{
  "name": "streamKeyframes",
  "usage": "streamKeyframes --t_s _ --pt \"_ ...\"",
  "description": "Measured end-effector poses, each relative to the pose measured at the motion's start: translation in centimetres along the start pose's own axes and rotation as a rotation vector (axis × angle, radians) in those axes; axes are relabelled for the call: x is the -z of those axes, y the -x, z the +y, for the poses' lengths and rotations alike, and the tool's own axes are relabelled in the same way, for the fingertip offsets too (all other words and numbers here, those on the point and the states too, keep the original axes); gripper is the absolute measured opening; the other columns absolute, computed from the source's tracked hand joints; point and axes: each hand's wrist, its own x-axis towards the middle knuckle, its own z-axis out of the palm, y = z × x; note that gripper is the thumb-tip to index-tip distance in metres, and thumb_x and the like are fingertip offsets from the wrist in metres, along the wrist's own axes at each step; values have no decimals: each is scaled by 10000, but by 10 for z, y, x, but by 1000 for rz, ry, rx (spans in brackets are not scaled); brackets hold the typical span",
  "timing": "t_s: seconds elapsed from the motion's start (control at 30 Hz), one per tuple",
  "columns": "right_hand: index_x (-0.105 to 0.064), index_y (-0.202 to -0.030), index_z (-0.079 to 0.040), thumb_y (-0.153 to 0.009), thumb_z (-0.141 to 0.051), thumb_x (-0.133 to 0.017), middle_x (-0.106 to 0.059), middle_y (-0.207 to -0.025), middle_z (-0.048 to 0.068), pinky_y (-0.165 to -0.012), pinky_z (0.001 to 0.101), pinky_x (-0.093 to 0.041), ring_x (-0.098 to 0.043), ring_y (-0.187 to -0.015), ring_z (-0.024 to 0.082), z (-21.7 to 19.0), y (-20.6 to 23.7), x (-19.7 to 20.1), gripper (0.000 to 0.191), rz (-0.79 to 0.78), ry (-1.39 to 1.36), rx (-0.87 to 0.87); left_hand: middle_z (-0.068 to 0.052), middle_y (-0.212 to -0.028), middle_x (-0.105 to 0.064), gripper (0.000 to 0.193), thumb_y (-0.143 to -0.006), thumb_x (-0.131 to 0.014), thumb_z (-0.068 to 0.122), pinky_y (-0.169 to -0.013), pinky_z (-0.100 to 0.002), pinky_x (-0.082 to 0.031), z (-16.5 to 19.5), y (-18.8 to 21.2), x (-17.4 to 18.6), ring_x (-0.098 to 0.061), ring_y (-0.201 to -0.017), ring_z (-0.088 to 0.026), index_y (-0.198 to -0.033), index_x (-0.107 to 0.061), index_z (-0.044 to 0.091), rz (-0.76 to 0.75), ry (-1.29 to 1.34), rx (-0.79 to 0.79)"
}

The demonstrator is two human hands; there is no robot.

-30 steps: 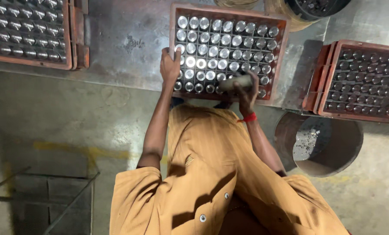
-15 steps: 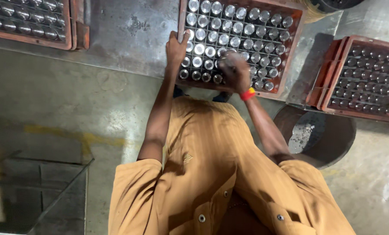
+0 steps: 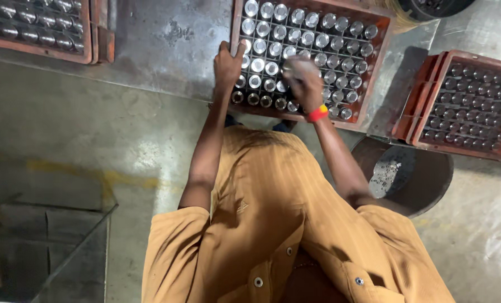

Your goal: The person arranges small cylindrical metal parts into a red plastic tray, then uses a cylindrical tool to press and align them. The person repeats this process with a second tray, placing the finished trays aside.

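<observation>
A red-brown tray (image 3: 378,67) full of several shiny metal cylinders (image 3: 323,40) lies on the grey floor in front of me. My left hand (image 3: 228,60) grips the tray's left rim, thumb over the edge. My right hand (image 3: 305,87), with a red and yellow wristband, hovers over the near middle rows. Its fingers are closed on a small pale grey piece (image 3: 296,65), too blurred to identify. My orange shirt fills the lower part of the view.
Another tray of metal cylinders (image 3: 37,28) sits at the far left. Stacked red trays of darker cylinders (image 3: 469,101) stand at the right. A dark round pan (image 3: 424,185) with grey powder is by my right elbow. A glass-sided frame (image 3: 54,247) stands at lower left.
My right hand has moved from the tray's near edge further in over the cylinders, still holding the grey piece. My left hand stays on the left rim.
</observation>
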Motion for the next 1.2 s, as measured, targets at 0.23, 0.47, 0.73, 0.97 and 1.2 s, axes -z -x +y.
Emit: streamKeyframes --t_s 0.23,0.47,0.73,0.97,1.2 --pt "-618 -1349 -41 -990 -146 -816 -681 -1323 177 -1000 451 -601 -681 -1213 323 7 -4 19 423 249 75 9 -268 -1066 -724 624 -949 -623 526 -902 -512 -545 -2 2 0 -715 -1015 -428 -1263 -566 -10 -56 4 103" --pt "-630 -1351 -15 -974 -171 -834 -691 -1290 208 -993 448 -604 -697 -1164 342 13 -34 8 456 234 59 15 -284 -1340 -548 635 -987 -620 487 -954 -540 -499 1 8 -3 -592 -1190 -453 -1398 -477 24 115 -51 8" --pt "-649 -1357 -55 -994 -240 -815 -731 -1232 179 -977 456 -622 -734 -1105 311 31 -44 5 440 190 76 -24 -250 -1369 -542 521 -1039 -630 357 -1061 -532 -447 -32 58 5 -537 -1275 -443 -1398 -475 13 239 14 -295" --pt "-668 -1309 -29 -1012 -165 -800 -754 -1167 122 -1012 441 -598 -734 -1092 280 35 -48 14 352 95 -58 20 -291 -1382 -509 535 -1079 -573 362 -1063 -551 -415 -43 82 7 -498 -1266 -481 -1413 -446 -36 233 -10 -284" --pt "-694 -1266 -47 -1001 -187 -793 -742 -1173 163 -964 418 -584 -717 -1075 278 35 -89 3 316 -5 11 30 -292 -1386 -514 491 -1099 -513 342 -1069 -550 -404 -33 85 8 -497 -1273 -483 -1404 -449 -37 250 -22 -256"
